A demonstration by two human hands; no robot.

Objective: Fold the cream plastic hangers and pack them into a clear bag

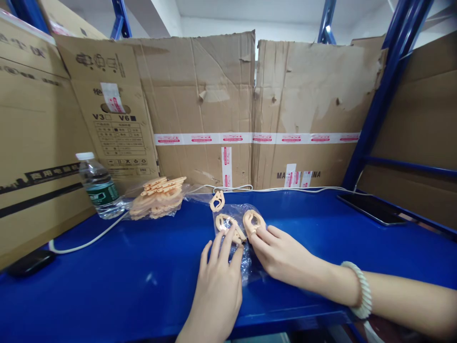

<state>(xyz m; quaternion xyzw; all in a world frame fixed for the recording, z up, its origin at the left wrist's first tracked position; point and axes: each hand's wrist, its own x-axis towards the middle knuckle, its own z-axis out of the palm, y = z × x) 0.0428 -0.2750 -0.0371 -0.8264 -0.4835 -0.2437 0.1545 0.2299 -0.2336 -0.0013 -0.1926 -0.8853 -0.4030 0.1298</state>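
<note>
A beige plastic loop-shaped piece (223, 219), perhaps a folded travel hanger, lies on a clear plastic bag (245, 271). My left hand (219, 281) has its fingertips over this piece, with the thumb near its lower right end. Close beside it, my right hand (282, 250) pinches a second beige loop-shaped piece (248, 219) between thumb and fingers. The fingers cover the lower part of that piece. Just beyond both hands, a third beige piece (217, 202) rests at the upper edge of the bag.
A bagged pile of similar beige pieces (159, 197) lies at the left, by a water bottle (100, 188). A black device (32, 263) with a white cable is nearer. A dark tablet or phone (371, 208) lies right. Cardboard (203, 105) walls the back of the blue table (124, 286).
</note>
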